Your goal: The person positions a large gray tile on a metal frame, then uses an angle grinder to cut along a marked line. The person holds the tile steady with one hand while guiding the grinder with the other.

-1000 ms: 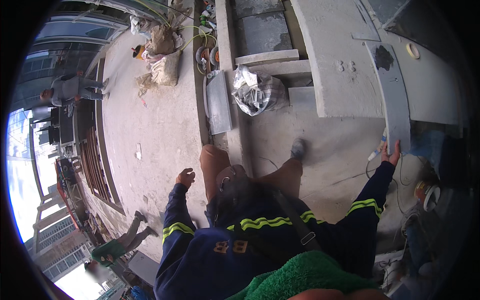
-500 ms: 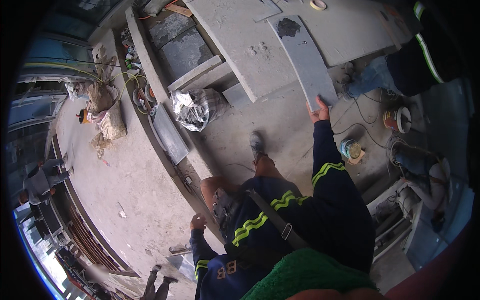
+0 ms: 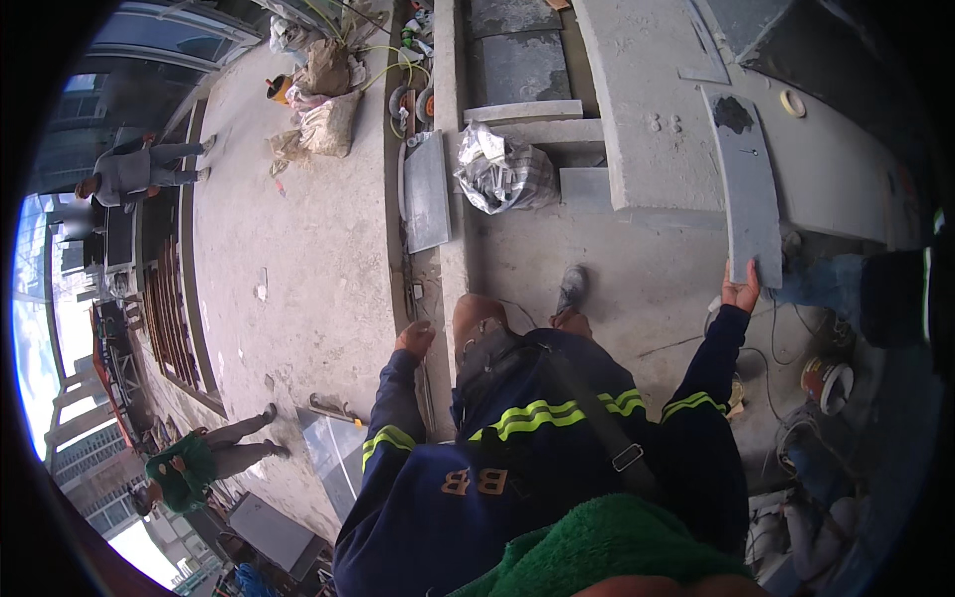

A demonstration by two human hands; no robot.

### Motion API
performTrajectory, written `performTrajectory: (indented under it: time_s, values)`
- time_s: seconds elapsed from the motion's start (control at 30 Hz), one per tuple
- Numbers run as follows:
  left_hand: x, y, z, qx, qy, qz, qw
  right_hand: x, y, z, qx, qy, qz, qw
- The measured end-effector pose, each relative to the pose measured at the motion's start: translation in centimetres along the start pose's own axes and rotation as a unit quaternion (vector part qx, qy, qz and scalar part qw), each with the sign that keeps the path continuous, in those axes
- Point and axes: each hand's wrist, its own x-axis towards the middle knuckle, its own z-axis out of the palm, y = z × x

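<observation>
My right hand (image 3: 740, 290) grips the near end of a long grey stone slab (image 3: 753, 202), with fingers wrapped at its edge. The slab has a dark patch at its far end and a small dark mark beside it. Its far part lies over a pale concrete ledge (image 3: 652, 149); whether it rests there I cannot tell. Loosely bent and with nothing visible in it, my left hand (image 3: 416, 339) hangs beside my bent knee, near a low concrete curb (image 3: 453, 269).
A plastic-wrapped bundle (image 3: 507, 174) sits by the curb, near a leaning grey panel (image 3: 428, 194). Sacks (image 3: 330, 124) stand at the far left. A co-worker's legs (image 3: 821, 282) are beside the slab. Cables and a bucket (image 3: 827, 384) lie at right. Two people stand at left.
My view has swung left, so the surroundings sit farther right. The right hand still holds the slab's near end. More of the left side, including a person in green, now shows.
</observation>
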Motion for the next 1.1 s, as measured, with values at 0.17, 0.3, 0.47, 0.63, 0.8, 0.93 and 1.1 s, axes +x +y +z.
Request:
performTrajectory:
  time_s: [0.17,0.3,0.47,0.63,0.8,0.93,1.1]
  values:
    - [-0.2,2.6,1.9,0.006,0.011,0.008,1.0,0.9,-0.2,-1.6,0.02,0.052,0.044,0.997]
    - [-2.0,0.4,3.4,0.022,0.007,-0.051,0.998,0.9,2.3,-0.1,0.003,0.049,0.05,0.998]
    - [-4.1,-4.1,5.2,0.033,-0.038,-0.108,0.993,-1.5,2.4,2.1,0.007,0.016,0.025,1.0]
    - [-3.7,-5.0,6.8,-0.027,-0.062,-0.129,0.989,-4.7,-0.5,4.3,0.073,-0.022,0.038,0.996]
    - [-1.7,-2.7,7.7,-0.032,-0.002,-0.047,0.998,-12.7,-1.7,6.5,0.004,-0.027,0.019,0.999]
    - [-1.4,-3.3,9.3,-0.098,0.068,-0.001,0.993,-18.3,-0.3,8.0,0.003,-0.104,0.149,0.983]
    - [-4.2,-8.3,11.5,-0.177,0.043,-0.078,0.98,-22.7,4.5,12.0,-0.104,-0.162,0.281,0.94]
